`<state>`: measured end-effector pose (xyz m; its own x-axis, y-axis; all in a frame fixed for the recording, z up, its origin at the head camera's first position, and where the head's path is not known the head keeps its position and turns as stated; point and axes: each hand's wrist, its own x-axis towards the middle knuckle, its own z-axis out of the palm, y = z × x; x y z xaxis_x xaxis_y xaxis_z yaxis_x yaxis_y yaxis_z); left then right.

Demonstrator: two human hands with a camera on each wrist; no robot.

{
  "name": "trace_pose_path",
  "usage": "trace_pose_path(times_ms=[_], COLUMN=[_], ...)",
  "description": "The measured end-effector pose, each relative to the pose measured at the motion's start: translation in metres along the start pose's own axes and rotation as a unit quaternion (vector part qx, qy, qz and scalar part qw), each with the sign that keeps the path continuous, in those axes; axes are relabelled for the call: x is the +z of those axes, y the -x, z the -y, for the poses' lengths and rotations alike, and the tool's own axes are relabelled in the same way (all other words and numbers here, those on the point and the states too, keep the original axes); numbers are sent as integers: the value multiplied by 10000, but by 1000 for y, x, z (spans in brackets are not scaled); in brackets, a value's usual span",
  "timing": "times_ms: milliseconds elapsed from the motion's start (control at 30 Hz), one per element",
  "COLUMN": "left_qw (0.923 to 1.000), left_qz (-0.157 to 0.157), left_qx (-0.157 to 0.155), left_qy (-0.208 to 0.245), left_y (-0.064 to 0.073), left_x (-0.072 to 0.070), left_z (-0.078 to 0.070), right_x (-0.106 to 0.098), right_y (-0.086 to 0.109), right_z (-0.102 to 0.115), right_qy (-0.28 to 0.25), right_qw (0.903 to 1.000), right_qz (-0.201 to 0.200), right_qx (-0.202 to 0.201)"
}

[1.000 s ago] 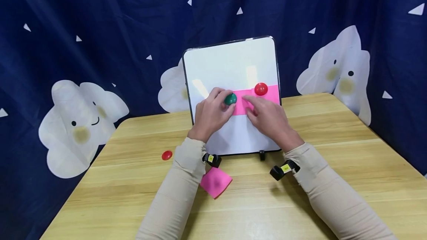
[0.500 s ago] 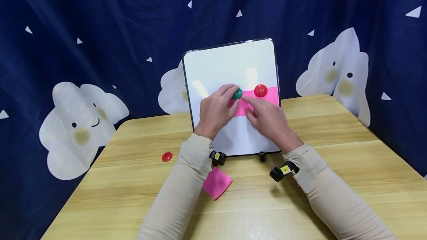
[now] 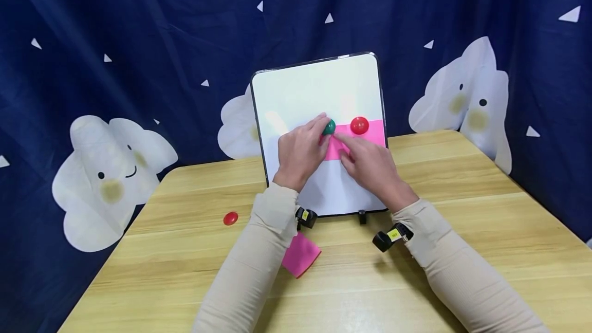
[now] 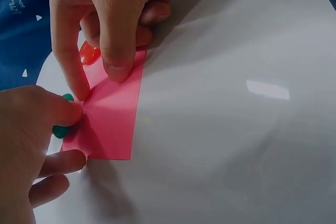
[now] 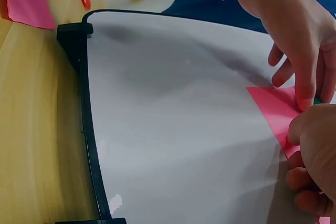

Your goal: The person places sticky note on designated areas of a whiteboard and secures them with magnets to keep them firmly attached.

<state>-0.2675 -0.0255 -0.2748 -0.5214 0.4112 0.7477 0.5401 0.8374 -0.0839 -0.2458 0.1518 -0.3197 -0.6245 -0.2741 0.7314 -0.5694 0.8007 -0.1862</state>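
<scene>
My left hand pinches a round green magnet at the upper part of a pink sticky note on the whiteboard. Close beside it, my right hand rests its extended index fingertip and thumb on the pink paper. In the left wrist view the green magnet shows partly behind the left thumb. A round red magnet sits on another pink note, above the right hand. Fingers and hand cover parts of both notes.
The whiteboard stands tilted back on a wooden table, with a black foot at its lower edge. A second red magnet lies left of it. A loose pink sticky note lies in front, partly under the left forearm. A blue curtain hangs behind.
My left hand has moved right and slightly up with the green magnet, closer to the right index fingertip. The right hand has stayed nearly still on the note.
</scene>
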Motion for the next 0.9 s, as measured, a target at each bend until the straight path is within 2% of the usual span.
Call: trace_pose_path(times_ms=[400,900], left_qw=[9999,9999], left_qz=[-98,52], left_qx=[-83,-88], left_qy=[-51,-84], left_y=[-4,-1], left_x=[1,2], left_z=[-2,-1], right_x=[0,0], right_y=[-1,-1], right_z=[0,1], right_qy=[46,29], right_qw=[10000,10000], right_qz=[-9,72], right_qx=[5,27])
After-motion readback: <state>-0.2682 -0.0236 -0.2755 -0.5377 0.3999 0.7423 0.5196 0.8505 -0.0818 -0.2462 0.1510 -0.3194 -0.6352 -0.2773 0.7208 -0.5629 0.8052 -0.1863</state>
